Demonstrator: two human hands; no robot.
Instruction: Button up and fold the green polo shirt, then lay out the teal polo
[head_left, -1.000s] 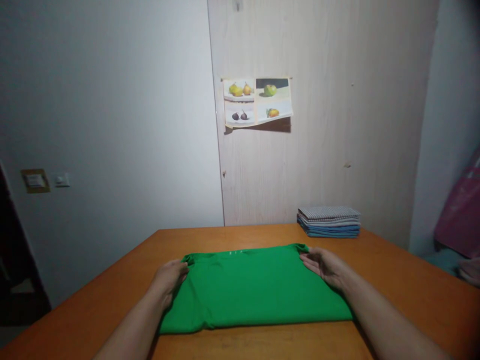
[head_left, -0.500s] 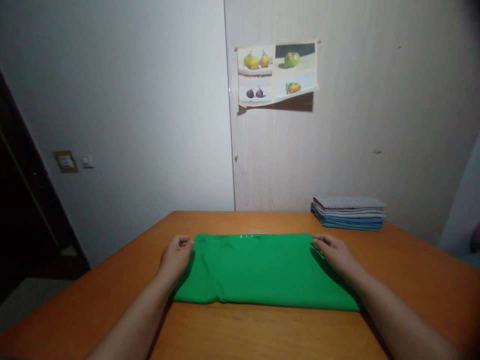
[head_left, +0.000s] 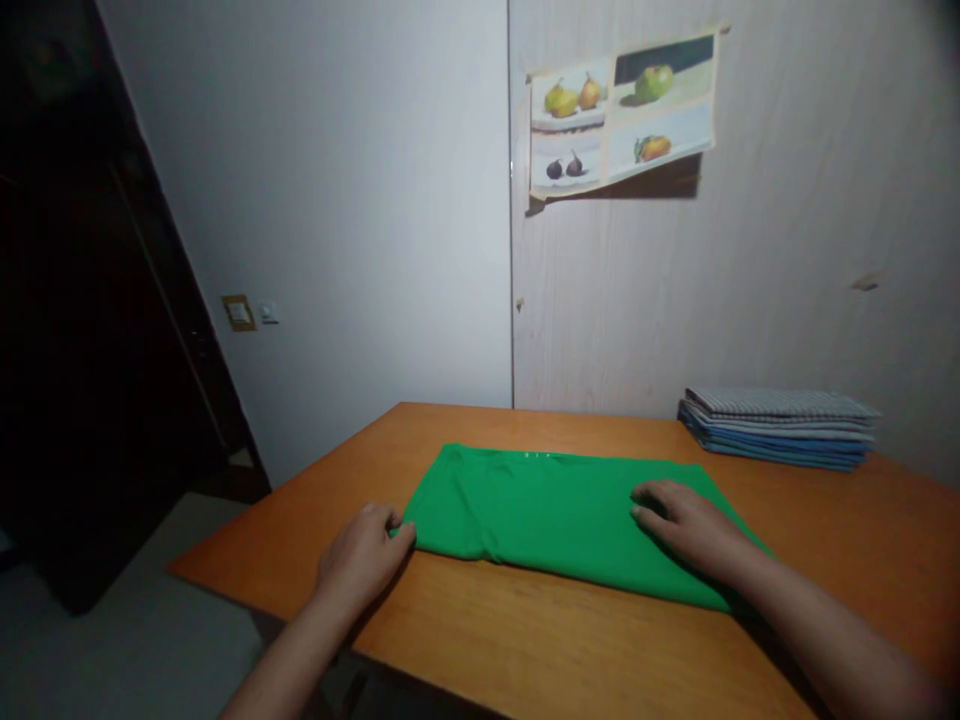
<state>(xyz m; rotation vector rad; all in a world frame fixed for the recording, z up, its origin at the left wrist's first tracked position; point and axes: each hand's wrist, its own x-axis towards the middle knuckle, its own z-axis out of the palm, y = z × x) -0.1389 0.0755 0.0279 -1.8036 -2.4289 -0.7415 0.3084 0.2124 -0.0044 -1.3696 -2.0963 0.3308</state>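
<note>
A folded green garment [head_left: 555,510] lies flat on the orange wooden table [head_left: 525,640]. My left hand [head_left: 364,555] sits at its near left corner, fingers curled and pinching the cloth's edge. My right hand [head_left: 686,520] rests palm down on the right part of the garment, fingers stretched out flat on the cloth.
A stack of folded striped and blue cloths [head_left: 780,428] stands at the table's back right by the wooden wall panel. A fruit picture [head_left: 621,112] hangs on that panel. A dark doorway [head_left: 82,330] opens at the left, past the table's left edge.
My left hand slid from the garment's far left corner to its near left corner. My right hand moved from the far right edge onto the cloth. The view swung left.
</note>
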